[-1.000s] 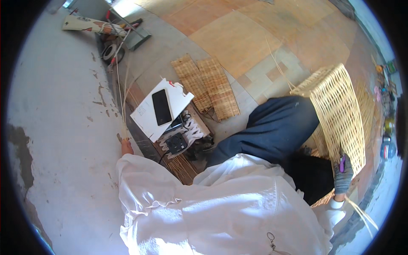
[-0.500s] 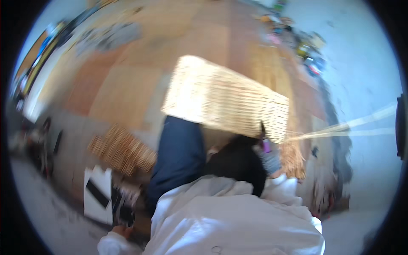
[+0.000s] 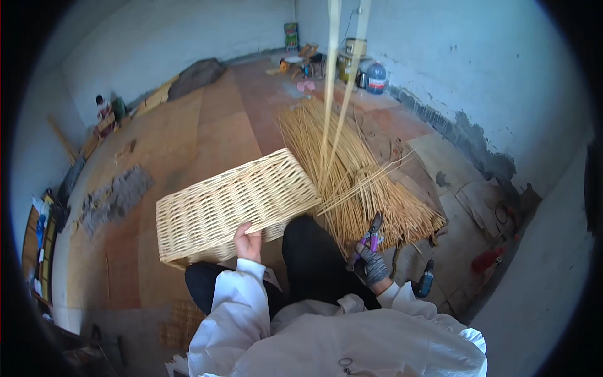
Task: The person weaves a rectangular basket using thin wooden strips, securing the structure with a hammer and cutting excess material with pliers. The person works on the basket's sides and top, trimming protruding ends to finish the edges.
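A rectangular wicker basket (image 3: 235,201), woven from pale rods, lies tilted across my knees. My left hand (image 3: 248,242), bare, has its fingers and thumb closed on the basket's near edge. In my right hand (image 3: 372,264), which wears a grey glove, is a pair of pruning shears (image 3: 376,234) with purple handles; the blades point away from me, to the right of the basket and apart from it. Long pale rods (image 3: 336,119) rise from the basket's right corner toward the camera.
A large bundle of thin rods (image 3: 370,195) lies on the floor, right of the basket. A cordless drill (image 3: 425,280) is near my right forearm. Grey cloth (image 3: 116,198) lies at left, a woven piece (image 3: 181,323) at lower left. A blue jug (image 3: 375,78) stands by the far wall.
My left hand has come from the lower left, beside a white box, onto the basket's edge. The basket now sits further left and is turned. The view has swung upward; the right hand keeps the shears.
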`<state>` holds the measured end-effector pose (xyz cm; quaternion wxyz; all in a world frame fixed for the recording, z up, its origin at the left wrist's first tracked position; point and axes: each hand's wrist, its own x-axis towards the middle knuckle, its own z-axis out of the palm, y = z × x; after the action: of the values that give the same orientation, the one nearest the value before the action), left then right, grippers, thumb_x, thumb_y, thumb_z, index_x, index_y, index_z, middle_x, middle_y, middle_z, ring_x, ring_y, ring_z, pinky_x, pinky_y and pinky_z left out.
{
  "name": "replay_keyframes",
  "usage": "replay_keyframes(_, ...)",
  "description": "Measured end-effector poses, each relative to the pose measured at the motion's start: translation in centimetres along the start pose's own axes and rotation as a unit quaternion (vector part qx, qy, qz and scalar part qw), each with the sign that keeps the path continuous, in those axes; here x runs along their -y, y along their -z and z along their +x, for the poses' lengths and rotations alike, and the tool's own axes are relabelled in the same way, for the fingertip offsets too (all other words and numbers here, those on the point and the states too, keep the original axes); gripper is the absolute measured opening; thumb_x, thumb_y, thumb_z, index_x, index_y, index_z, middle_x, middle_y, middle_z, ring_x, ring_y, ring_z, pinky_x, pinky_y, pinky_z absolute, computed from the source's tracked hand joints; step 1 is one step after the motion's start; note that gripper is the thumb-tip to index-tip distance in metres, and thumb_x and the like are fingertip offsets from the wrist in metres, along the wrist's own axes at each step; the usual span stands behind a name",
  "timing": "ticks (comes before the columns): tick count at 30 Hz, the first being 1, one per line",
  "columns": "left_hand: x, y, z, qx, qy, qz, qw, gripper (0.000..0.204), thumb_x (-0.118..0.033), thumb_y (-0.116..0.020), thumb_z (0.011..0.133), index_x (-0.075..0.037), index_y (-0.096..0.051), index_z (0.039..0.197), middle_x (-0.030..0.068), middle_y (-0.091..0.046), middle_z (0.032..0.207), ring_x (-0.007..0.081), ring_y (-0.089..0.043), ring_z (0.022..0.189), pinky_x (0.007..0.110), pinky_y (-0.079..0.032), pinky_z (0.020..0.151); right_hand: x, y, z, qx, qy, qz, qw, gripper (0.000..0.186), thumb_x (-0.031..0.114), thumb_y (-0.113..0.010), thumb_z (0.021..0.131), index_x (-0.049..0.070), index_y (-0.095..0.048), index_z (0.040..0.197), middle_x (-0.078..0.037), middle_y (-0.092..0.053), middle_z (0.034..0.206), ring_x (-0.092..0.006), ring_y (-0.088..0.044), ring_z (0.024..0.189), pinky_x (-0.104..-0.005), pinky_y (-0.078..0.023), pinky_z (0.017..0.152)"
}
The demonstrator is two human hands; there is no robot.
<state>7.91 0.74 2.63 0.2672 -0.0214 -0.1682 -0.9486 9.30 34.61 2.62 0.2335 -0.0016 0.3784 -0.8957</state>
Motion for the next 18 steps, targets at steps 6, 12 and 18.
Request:
replay_keyframes(6, -1.6, -6.3, -1.0, 0.113, -0.1, -0.099, 0.984, 0.056, 0.01, -0.05, 0.073, 0.001, -0.043, 0.128, 0.0157, -0.048, 0.129, 0.0308, -0.044, 0.122, 0.049, -0.036, 0.104, 0.5, -8.6, 9.8, 0.186, 0.102, 0.267, 0.94, 0.034, 0.045, -0.058, 0.086, 0.013, -0.049, 0.079, -0.005, -0.055, 0.077, -0.0195, -0.051, 0.071, -0.0381, -0.045, 0.071)
replay_keyframes(12, -2.3, -3.9, -5.8, 0.056, 0.1, -0.036, 0.993, 0.031, -0.009, -0.054, 0.087, 0.003, -0.051, 0.115, 0.0138, -0.059, 0.114, 0.0264, -0.057, 0.105, 0.041, -0.046, 0.095, 3.0, -25.1, 14.0, 0.28, 0.095, 0.265, 0.918, 0.044, 0.033, -0.064, 0.082, 0.004, -0.053, 0.113, -0.014, -0.061, 0.103, -0.0261, -0.06, 0.093, -0.0384, -0.05, 0.083)
replay_keyframes(18, -6.6, -14.5, -20.3, 0.142, -0.377, 0.84, 0.363, 0.052, -0.011, -0.07, 0.074, 0.0, -0.049, 0.12, 0.0184, -0.062, 0.1, 0.0372, -0.061, 0.088, 0.04, -0.048, 0.081, -7.1, -22.5, 15.3, 0.238, 0.021, 0.109, 0.965, 0.036, 0.006, -0.067, 0.075, 0.003, -0.055, 0.109, -0.004, -0.061, 0.096, -0.0169, -0.06, 0.087, -0.0308, -0.05, 0.079)
